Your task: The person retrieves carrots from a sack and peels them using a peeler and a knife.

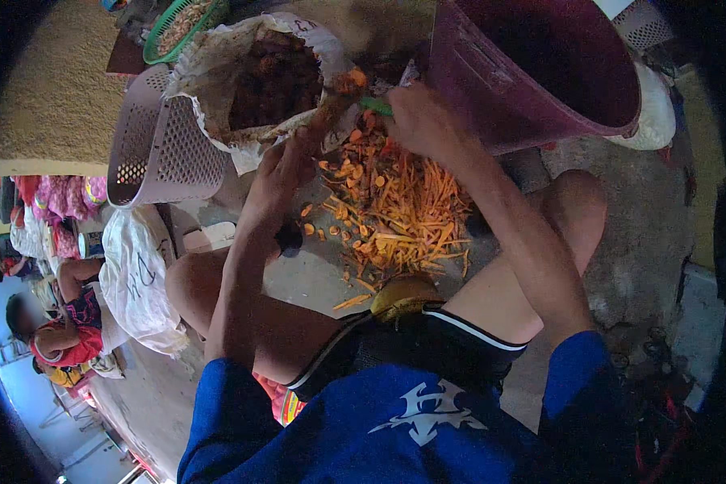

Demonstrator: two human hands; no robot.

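Note:
My left hand (290,157) grips a long brown root (335,101) with an orange cut end at its top, raised beside the sack's rim. My right hand (415,113) is closed on a green-handled tool (377,106), just right of the root; its working part is too small to make out. Under both hands lies a heap of orange peel strips and cut pieces (403,210), spread on the floor between my bent legs. A white woven sack (198,85) stands behind my left hand, holding dark brown roots (274,81).
A large purple tub (492,97) stands at the back right, a grey perforated basket (177,161) at the left. Behind are a green basket of pale pieces (165,56) and a white sack (653,105). Another person in red (60,339) sits at the left beside a filled sack (137,282).

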